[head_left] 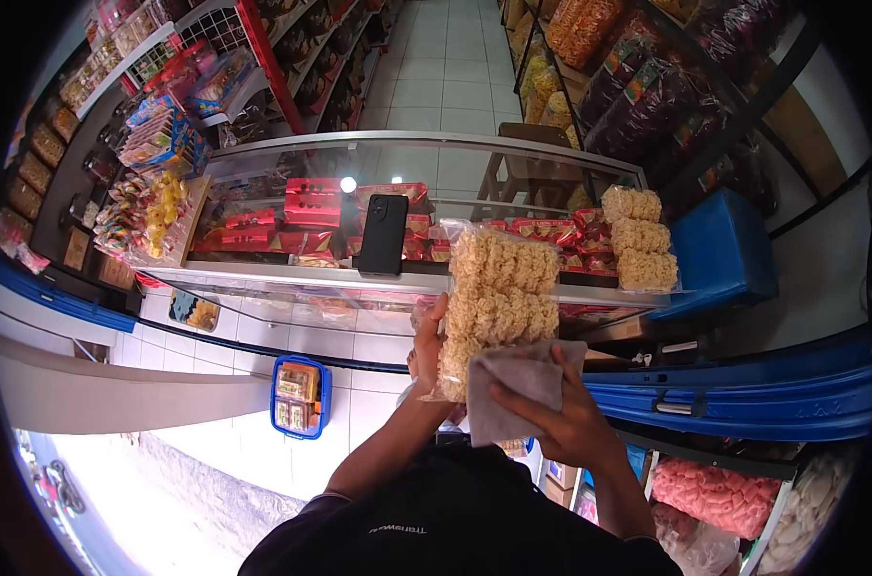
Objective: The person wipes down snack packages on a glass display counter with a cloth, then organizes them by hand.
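A clear plastic pack of puffed rice cakes (502, 288) is held upright in front of my chest. My left hand (430, 338) grips its left edge, fingers partly hidden behind the pack. In my right hand (572, 415) is a folded grey cloth (503, 408), pressed over the lower right part of the pack. Just beyond stands a glass display case (292, 274), with a black phone (383, 235) lying on its top near the front edge. Another pack of puffed rice cakes (640, 240) sits at the right end of the case.
Red packets (311, 206) fill the case. Lollipops (148, 216) crowd its left end. A blue plastic container (714, 252) stands to the right. On the tiled floor at lower left is a blue-rimmed basket (302, 396) of packaged goods. Bagged snacks (580, 29) line the right shelves.
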`<action>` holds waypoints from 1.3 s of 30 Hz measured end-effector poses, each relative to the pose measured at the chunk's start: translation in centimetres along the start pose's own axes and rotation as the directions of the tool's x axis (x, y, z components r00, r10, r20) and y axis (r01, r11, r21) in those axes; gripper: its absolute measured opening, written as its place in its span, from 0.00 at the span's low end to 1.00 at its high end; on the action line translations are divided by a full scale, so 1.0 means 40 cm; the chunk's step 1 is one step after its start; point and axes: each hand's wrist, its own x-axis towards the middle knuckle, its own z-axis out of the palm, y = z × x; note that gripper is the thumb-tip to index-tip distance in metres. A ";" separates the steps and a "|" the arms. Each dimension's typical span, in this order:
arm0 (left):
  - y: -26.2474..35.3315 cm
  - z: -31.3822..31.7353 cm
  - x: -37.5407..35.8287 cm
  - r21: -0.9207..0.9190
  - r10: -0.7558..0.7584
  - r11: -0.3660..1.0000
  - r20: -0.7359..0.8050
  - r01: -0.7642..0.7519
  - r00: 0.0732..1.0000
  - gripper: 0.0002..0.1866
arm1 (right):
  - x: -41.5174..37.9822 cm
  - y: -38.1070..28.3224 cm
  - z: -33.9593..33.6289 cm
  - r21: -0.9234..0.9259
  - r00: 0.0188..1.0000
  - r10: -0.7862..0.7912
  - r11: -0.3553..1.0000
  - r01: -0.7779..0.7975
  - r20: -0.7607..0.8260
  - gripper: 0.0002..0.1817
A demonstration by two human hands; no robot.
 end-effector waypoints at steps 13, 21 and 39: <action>-0.022 0.006 -0.009 0.064 -0.006 0.998 -0.017 0.007 1.000 0.39 | 0.169 0.115 -0.066 0.101 0.901 0.325 0.946 -0.309 -0.286 0.29; 0.003 0.030 0.001 0.160 0.122 0.979 0.027 -0.124 0.992 0.42 | 0.163 0.050 -0.014 -0.031 0.998 -0.001 1.000 -0.001 -0.061 0.44; -0.044 0.034 0.033 0.077 0.118 0.989 0.092 -0.125 0.989 0.33 | 0.128 0.133 -0.105 0.301 0.847 0.319 0.932 -0.200 -0.424 0.26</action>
